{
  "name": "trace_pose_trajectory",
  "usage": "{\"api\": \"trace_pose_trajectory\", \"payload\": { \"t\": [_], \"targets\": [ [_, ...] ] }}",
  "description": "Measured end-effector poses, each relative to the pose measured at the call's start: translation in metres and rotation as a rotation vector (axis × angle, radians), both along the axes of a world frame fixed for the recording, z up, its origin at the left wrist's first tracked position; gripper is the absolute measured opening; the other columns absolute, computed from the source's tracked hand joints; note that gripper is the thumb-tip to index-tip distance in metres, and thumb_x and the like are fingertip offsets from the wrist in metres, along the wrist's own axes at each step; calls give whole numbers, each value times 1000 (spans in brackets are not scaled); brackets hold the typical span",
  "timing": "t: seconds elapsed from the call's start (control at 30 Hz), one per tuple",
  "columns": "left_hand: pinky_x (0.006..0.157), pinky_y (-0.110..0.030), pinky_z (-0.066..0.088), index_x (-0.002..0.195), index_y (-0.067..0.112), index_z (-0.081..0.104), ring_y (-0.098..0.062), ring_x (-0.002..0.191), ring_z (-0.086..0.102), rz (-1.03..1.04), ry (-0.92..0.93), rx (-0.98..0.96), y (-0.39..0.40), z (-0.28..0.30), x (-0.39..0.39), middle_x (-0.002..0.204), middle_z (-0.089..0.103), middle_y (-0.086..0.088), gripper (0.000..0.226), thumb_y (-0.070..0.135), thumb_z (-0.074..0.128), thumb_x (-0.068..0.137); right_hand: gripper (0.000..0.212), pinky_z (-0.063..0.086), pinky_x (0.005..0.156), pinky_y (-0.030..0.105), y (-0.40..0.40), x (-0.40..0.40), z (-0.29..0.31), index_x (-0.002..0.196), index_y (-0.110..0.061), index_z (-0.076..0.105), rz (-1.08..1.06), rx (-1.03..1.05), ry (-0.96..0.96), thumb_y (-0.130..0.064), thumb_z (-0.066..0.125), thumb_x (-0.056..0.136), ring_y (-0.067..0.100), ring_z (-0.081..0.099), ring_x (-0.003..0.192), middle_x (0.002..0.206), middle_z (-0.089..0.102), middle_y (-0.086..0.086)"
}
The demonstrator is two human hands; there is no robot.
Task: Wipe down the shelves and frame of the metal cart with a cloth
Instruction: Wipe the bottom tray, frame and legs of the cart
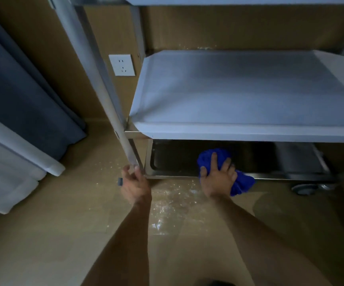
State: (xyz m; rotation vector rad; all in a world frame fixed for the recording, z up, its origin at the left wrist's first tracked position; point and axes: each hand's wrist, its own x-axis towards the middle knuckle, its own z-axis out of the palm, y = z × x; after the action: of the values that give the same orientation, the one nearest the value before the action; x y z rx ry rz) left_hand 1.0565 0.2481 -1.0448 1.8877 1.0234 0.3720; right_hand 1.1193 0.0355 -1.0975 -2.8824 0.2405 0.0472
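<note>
The metal cart fills the upper right, its middle shelf (pixel 239 89) covered in a pale film. Below it the dark bottom shelf (pixel 177 159) lies in shadow. My right hand (pixel 216 176) presses a bright blue cloth (pixel 243 182) against the front rim of the bottom shelf, fingers spread over the cloth. My left hand (pixel 134 180) curls around the foot of the cart's front left post (pixel 113 120), thumb and fingers wrapped on it.
A cart wheel (pixel 303 187) shows at the lower right under the bottom shelf. Dark curtains (pixel 22 89) hang at the left beside a white panel. A wall socket (pixel 122 65) sits behind the post. The tan floor (pixel 167 203) carries pale specks below the cart.
</note>
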Motion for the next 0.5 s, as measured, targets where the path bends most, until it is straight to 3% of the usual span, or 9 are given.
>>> {"api": "trace_pose_trajectory", "payload": {
  "t": [0.07,0.17,0.23,0.3,0.4,0.5],
  "targets": [
    [68,-28,47,106,19,62,-19,80,64,-89,12,46,17,-1,5,86,66,0,33,45,42,101,68,22,113,55,47,-4,-1,157,-28,20,144,26,-26,-58,29,97,47,27,139,156,24,26],
    [63,-29,44,93,15,62,-21,78,63,-202,76,107,36,-6,9,79,61,0,34,43,44,99,71,30,110,54,120,-26,-7,155,-28,25,411,47,-61,-54,49,93,43,35,134,152,33,24],
    [61,-29,45,91,14,59,-22,76,61,-257,119,136,43,-5,11,78,60,0,30,40,45,99,80,35,106,51,153,-40,-6,153,-29,27,466,55,-44,-39,68,85,39,42,127,146,39,21],
    [59,-28,44,90,14,57,-22,74,59,-295,147,146,48,-3,9,77,59,-1,28,38,46,100,85,38,102,49,160,-47,-2,152,-29,28,447,68,7,-26,74,81,36,45,119,141,42,19],
    [69,-33,49,93,15,59,-27,81,62,-269,183,141,46,3,1,88,65,-7,29,39,45,100,89,41,99,48,131,-56,6,150,-31,32,488,44,24,-23,79,75,33,46,114,137,43,16],
    [79,-33,48,114,14,61,-30,98,64,-166,231,91,25,14,-7,105,67,-9,28,32,43,103,96,47,95,48,93,-77,8,144,-31,39,545,58,29,-27,88,61,31,54,110,128,51,12]
  ]
}}
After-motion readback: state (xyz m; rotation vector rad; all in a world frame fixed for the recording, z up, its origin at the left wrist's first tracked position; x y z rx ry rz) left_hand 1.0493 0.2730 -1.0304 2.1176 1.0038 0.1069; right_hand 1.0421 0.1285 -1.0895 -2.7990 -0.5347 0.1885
